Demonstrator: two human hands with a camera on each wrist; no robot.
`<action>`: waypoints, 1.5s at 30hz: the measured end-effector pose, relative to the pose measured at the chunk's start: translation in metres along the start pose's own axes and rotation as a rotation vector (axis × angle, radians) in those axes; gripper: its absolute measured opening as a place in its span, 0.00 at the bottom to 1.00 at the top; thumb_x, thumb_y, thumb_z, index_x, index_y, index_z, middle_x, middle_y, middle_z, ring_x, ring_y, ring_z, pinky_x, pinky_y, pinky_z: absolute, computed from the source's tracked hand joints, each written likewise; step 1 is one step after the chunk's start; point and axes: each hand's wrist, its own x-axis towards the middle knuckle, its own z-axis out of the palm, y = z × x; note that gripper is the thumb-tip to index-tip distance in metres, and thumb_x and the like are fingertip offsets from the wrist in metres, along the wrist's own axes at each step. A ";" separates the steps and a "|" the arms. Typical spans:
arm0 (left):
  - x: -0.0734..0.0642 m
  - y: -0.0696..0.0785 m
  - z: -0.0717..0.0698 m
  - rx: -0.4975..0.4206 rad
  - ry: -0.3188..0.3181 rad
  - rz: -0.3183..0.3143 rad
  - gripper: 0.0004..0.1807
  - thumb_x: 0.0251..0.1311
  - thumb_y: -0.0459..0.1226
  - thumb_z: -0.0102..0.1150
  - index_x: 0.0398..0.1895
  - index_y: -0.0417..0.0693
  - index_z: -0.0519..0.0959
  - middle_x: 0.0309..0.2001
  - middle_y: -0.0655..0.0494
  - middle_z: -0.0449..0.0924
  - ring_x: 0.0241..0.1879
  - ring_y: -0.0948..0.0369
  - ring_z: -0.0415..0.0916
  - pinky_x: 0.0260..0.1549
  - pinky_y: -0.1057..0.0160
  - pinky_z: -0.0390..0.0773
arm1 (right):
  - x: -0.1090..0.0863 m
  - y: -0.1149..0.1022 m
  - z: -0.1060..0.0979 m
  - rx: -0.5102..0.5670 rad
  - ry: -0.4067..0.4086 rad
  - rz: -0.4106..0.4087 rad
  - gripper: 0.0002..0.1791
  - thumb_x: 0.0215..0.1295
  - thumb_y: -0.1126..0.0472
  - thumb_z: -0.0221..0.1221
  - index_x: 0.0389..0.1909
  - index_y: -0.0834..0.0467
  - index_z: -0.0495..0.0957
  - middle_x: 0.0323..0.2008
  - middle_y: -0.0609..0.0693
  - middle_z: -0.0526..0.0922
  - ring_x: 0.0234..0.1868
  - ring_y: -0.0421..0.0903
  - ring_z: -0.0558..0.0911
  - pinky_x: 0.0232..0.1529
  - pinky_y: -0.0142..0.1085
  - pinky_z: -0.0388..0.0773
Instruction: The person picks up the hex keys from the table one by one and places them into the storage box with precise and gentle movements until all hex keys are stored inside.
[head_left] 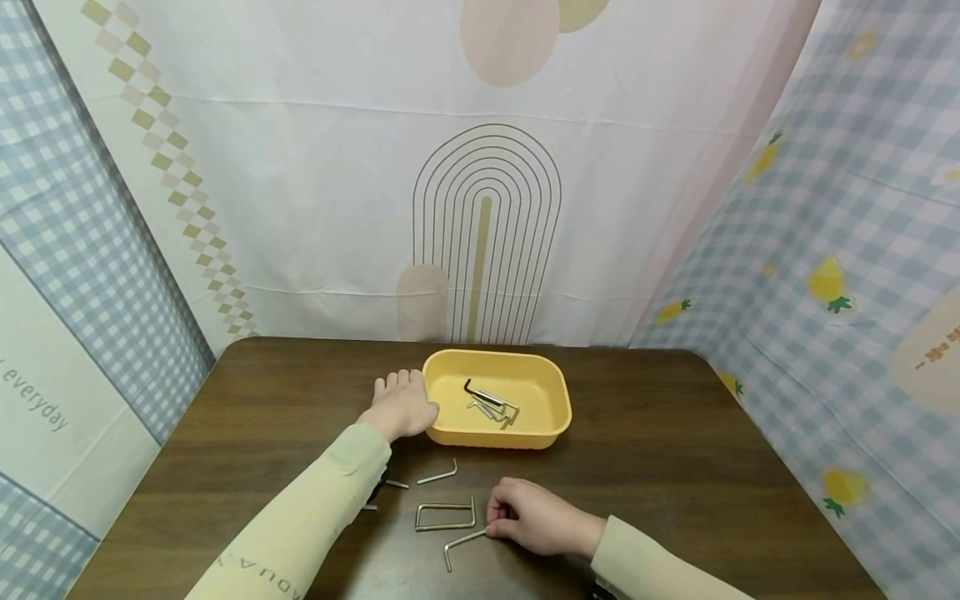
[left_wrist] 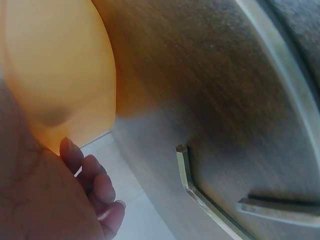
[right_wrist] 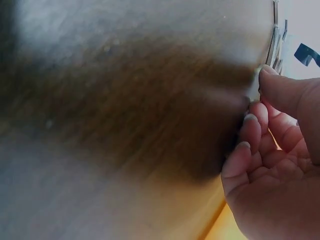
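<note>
At the left end of the yellow plastic bin (head_left: 491, 438), my left hand (head_left: 401, 406) holds the rim, its thumb over the edge; the left wrist view shows the other fingers loosely bent by the wall (left_wrist: 70, 75). My right hand (head_left: 540, 517) pinches one end of an L-shaped hex key (head_left: 467, 540) just above the table. Its thumb and index finger meet around the tip in the right wrist view. Two brassy hex keys (head_left: 442, 527) lie together as a rectangle beside that hand. Behind them rests a smaller silver hex key (head_left: 437, 477).
Inside the bin are several hex keys (head_left: 491, 402), one of them black. Parts of more keys (head_left: 397, 484) show by the left sleeve, which hides the rest. The dark wooden table (head_left: 637, 433) ends at a hanging cloth (head_left: 337, 250) behind.
</note>
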 end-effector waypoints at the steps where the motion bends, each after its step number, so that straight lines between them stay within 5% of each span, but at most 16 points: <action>1: 0.000 0.000 0.000 -0.001 -0.001 -0.001 0.30 0.60 0.47 0.48 0.59 0.35 0.64 0.49 0.42 0.66 0.52 0.45 0.60 0.54 0.45 0.54 | -0.001 0.000 0.000 -0.004 0.001 -0.003 0.08 0.61 0.57 0.65 0.27 0.46 0.74 0.28 0.35 0.70 0.29 0.31 0.71 0.32 0.27 0.69; 12: 0.004 -0.003 0.004 -0.028 -0.008 0.001 0.30 0.62 0.48 0.48 0.60 0.36 0.64 0.49 0.42 0.65 0.51 0.44 0.59 0.54 0.44 0.53 | -0.005 0.000 -0.005 0.074 -0.048 0.056 0.07 0.63 0.58 0.63 0.29 0.47 0.74 0.24 0.35 0.72 0.25 0.31 0.71 0.28 0.28 0.70; 17: 0.000 -0.001 0.001 -0.031 -0.016 -0.004 0.29 0.62 0.47 0.48 0.60 0.35 0.64 0.48 0.42 0.65 0.51 0.45 0.60 0.54 0.44 0.53 | -0.009 0.001 -0.004 0.024 -0.031 0.033 0.05 0.65 0.59 0.61 0.32 0.47 0.75 0.27 0.35 0.73 0.28 0.31 0.72 0.31 0.28 0.71; 27: -0.002 0.000 -0.003 -0.032 -0.023 -0.001 0.30 0.62 0.48 0.48 0.60 0.35 0.64 0.49 0.42 0.65 0.51 0.45 0.60 0.53 0.45 0.54 | -0.019 0.007 -0.010 -0.190 0.159 -0.078 0.05 0.67 0.62 0.59 0.32 0.50 0.75 0.32 0.37 0.71 0.34 0.32 0.72 0.38 0.30 0.73; 45: 0.000 -0.002 -0.001 -0.046 -0.024 0.002 0.29 0.62 0.48 0.48 0.59 0.36 0.64 0.48 0.43 0.65 0.49 0.46 0.59 0.51 0.46 0.54 | 0.000 -0.005 -0.069 -0.068 0.388 -0.029 0.03 0.67 0.62 0.59 0.33 0.51 0.77 0.31 0.38 0.74 0.31 0.36 0.73 0.33 0.33 0.73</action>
